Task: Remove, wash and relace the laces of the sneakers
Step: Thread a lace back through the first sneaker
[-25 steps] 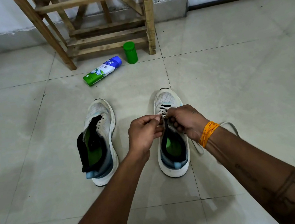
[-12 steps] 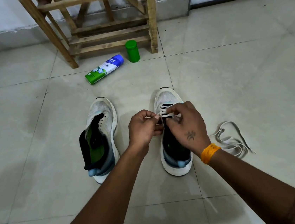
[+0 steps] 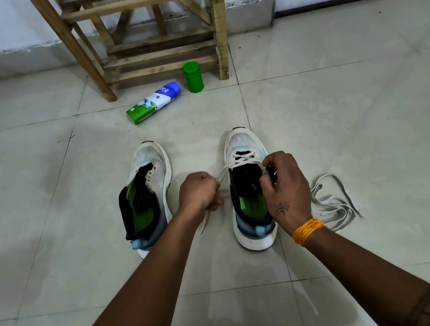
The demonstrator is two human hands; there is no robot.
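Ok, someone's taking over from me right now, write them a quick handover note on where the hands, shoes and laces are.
Left hand: grips one end of the lace pulled out sideways from the right sneaker.
Right hand: pinches at the lace on that sneaker's far side.
Left sneaker: on the floor, no lace in its eyelets.
Loose lace: piled on the tiles right of the right sneaker.
Done: one lace is out.
Left: only the toe-end eyelets of the right sneaker are threaded. The frame alone does not settle whether this lace is going in or coming out.
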